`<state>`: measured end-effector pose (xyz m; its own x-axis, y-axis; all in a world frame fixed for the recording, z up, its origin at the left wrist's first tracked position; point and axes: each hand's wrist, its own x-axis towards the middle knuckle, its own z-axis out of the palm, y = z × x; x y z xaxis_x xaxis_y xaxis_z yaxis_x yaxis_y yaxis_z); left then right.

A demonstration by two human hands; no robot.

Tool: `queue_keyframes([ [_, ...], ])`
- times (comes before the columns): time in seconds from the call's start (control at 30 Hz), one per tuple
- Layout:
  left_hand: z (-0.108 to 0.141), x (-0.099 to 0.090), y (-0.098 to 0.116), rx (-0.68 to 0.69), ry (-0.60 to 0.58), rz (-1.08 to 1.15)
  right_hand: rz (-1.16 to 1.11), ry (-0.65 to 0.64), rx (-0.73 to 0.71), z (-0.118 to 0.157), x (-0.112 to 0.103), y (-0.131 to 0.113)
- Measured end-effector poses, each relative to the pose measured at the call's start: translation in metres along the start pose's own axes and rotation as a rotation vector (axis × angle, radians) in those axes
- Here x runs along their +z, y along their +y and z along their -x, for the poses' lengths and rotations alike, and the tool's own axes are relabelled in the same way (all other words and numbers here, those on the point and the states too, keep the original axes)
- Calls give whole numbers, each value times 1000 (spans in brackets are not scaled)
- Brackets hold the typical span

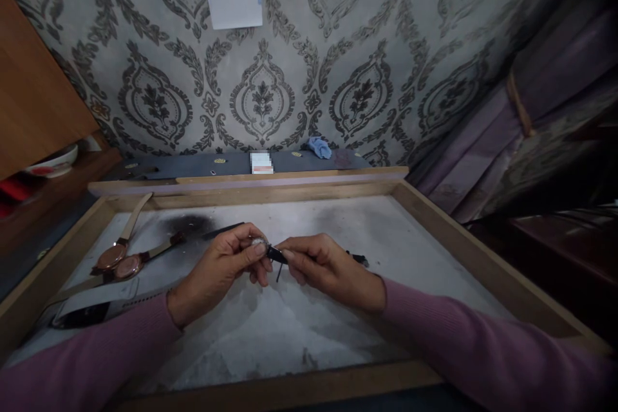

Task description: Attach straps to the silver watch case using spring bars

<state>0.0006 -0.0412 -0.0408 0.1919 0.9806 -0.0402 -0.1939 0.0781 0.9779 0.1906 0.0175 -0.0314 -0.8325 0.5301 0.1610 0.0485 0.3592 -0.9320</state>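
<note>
Strap work, we judge: left hand pinches watch, right hand black strap, between tray side edges; next needs steadiness.

Muted mauve knitwear is clothing a person's arms, with the left sleeve and right sleeve running long and ending snugly at the wrists. Fine ribbing is texturing the fabric; the left hand and right hand are appearing bare.
</note>
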Motion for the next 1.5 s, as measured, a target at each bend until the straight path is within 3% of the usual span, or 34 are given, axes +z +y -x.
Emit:
queue_keyframes([
  [0.43,0,0,3,16,9,13,-278,-17,123,-3,1,2],
  [1.23,1,-5,3,102,-50,-247,-255,-42,189,-3,0,7],
  [1.5,1,-6,4,92,-60,-322,-397,-96,290,-3,-1,12],
])
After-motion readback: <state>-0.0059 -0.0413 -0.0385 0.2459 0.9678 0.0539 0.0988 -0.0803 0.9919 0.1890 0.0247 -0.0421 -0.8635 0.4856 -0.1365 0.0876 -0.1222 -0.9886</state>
